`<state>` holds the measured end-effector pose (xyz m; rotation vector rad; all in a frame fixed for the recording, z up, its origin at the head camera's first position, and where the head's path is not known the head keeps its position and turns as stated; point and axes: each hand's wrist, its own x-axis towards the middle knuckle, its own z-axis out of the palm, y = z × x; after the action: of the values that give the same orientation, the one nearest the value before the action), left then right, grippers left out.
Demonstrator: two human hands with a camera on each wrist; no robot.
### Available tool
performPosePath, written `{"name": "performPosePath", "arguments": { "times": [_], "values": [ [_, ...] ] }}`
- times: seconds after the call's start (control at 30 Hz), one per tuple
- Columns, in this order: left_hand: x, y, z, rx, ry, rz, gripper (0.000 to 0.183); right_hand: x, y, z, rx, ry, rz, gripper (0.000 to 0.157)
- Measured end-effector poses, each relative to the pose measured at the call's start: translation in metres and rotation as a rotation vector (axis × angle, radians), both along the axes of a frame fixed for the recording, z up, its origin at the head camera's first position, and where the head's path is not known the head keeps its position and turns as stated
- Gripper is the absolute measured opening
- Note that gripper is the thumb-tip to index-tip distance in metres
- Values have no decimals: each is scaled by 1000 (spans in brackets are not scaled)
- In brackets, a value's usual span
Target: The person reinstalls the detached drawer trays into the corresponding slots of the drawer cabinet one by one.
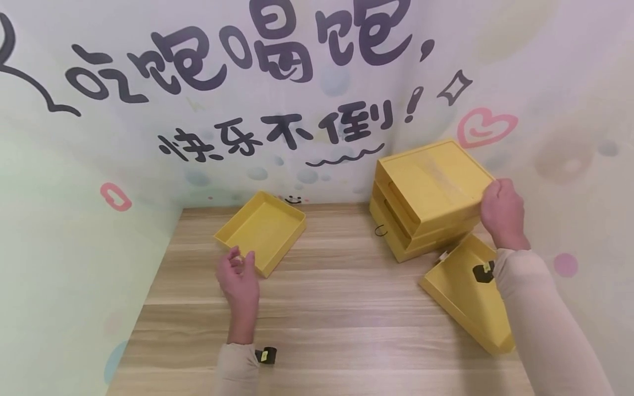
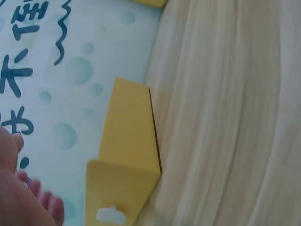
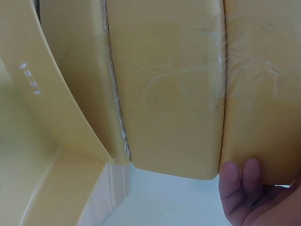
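Note:
A yellow stacked drawer cabinet (image 1: 436, 176) stands at the back right of the table, its tiers joined by clear tape (image 3: 178, 80). My right hand (image 1: 502, 212) grips the right side of its top tier; the fingers (image 3: 251, 176) press on the outer wall near a corner. On the left lies a shallow yellow drawer (image 1: 264, 225), open side up. My left hand (image 1: 239, 280) is beside its near corner, fingers loosely bent and holding nothing. In the left wrist view, a white knob (image 2: 111, 215) shows on this drawer's face.
Another yellow drawer (image 1: 470, 297) lies askew by the cabinet, partly hidden by my right forearm. A dark ring (image 1: 380, 230) hangs from the cabinet's front. The wood-grain table (image 1: 327, 313) meets a printed wall (image 1: 238, 181) behind.

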<state>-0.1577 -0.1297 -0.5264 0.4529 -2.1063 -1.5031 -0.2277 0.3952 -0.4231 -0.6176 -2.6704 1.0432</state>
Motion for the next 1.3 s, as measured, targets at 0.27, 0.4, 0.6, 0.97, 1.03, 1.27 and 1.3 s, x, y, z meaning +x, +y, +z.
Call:
{"name": "performPosePath", "arguments": {
  "times": [0.27, 0.4, 0.6, 0.97, 1.03, 1.27, 1.3],
  "values": [
    [2, -19, -16, -35, -247, 11, 73, -1, -2, 1, 8, 5, 3, 66],
    [3, -23, -24, 66, -316, -52, 73, -2, 1, 0, 4, 4, -4, 66],
    [0, -27, -32, 256, -355, -119, 74, -1, 1, 0, -8, 10, -9, 66],
    [-7, -26, -39, 390, -339, -117, 68, -1, 1, -2, 2, 3, -12, 66],
    [-8, -25, -40, 391, -330, -110, 67, -2, 2, -2, 2, 0, -13, 67],
    [-8, -22, -44, 363, -321, -102, 61, -2, 2, -2, -1, 2, -13, 66],
    [-8, -22, -45, 357, -322, -100, 60, -2, 2, -2, -1, 2, -14, 66]
  ]
}}
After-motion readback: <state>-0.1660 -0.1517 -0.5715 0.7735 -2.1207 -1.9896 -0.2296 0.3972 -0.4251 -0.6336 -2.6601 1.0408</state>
